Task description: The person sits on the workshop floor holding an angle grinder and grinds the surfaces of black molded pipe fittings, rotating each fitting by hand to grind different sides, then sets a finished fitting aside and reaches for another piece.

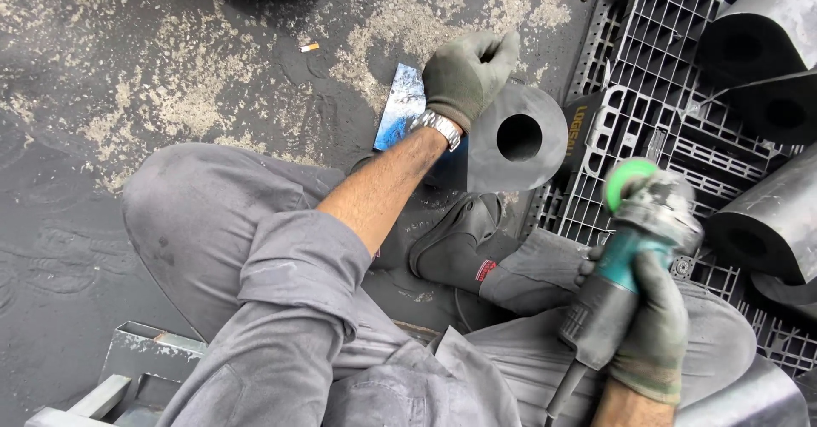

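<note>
Where hands work, one grinder [625, 261], five cylinders [511, 138]

The hollow cylinder [515, 138] stands on the floor [128, 78] beside the pallet's [647, 44] left edge; more cylinders [766, 31] lie on the pallet at right.

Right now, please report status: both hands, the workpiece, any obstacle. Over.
Left gloved hand on top of grey cylindrical block with round hole. Right gloved hand closed on teal angle grinder. Black boot below the block.
</note>
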